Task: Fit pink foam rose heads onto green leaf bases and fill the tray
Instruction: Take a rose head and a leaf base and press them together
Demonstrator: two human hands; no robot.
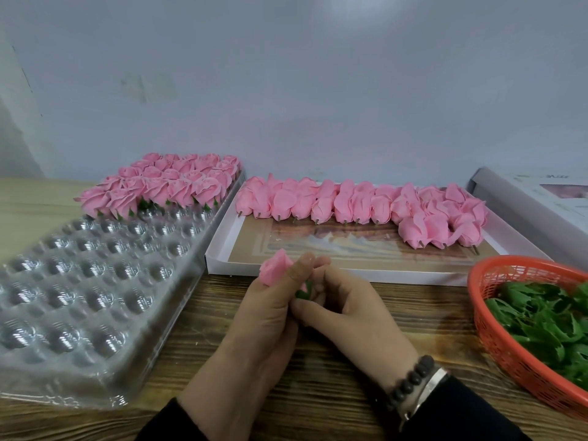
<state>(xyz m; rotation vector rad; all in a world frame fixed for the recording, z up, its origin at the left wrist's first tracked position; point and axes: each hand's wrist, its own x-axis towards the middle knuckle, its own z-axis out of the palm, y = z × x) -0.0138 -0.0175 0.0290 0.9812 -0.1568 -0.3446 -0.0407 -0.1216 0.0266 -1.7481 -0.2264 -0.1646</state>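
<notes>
My left hand (270,316) grips a pink foam rose head (275,268) above the table's middle. My right hand (343,307) pinches a green leaf base (303,291) against the underside of that rose; most of the leaf is hidden by fingers. A clear plastic tray (95,281) with round pockets lies at the left, its far rows filled with finished roses (165,183). A white box lid (350,272) behind my hands holds several loose rose heads (359,202) with short pegs. An orange basket (496,332) at the right holds green leaf bases (547,319).
The wooden table (334,386) carries everything. A white box (541,198) stands at the far right by the grey wall (318,90). My right wrist wears a bead bracelet (413,377) and a metal band.
</notes>
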